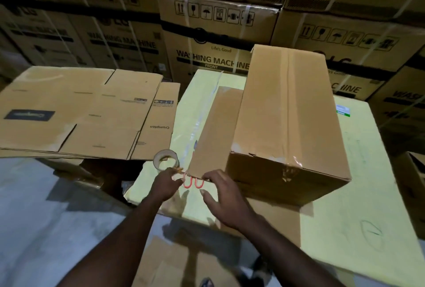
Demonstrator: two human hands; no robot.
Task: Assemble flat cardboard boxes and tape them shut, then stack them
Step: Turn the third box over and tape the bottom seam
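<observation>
You're at a pale yellow-green surface [345, 194] that fills the right and lower centre of the frame. It's matte and flat, with a glossy clear strip [195, 125] down its seam, a green label [342, 110] at the far right and pen scribbles lower right. Across the top of the frame is a wall of stacked brown cartons [211, 40] printed WASHING MACHINE, with white straps. The smooth grey floor [46, 217] shows lower left. Upper left, the flats [80, 111] are a stack of unfolded brown corrugated blanks with slotted flaps and small black print. The box [287, 114] lies centre right on the surface: long, rectangular, brown corrugated, with a brown tape band along the top seam and crinkled shiny tape at the near end. A flat brown panel [213, 132] slopes off its left side down to the surface; can't tell if it's a flap or a loose sheet. The tape roll [165, 160], a pale ring, lies flat with its core up at the surface's left edge. The scissors [194, 183], with red loop handles, sit at the panel's near corner between your hands. Your left hand [166, 186] is curled, fingertips pinching the left loop. Your right hand [226, 201] is spread and holds nothing, fingertips at the panel's near edge.
</observation>
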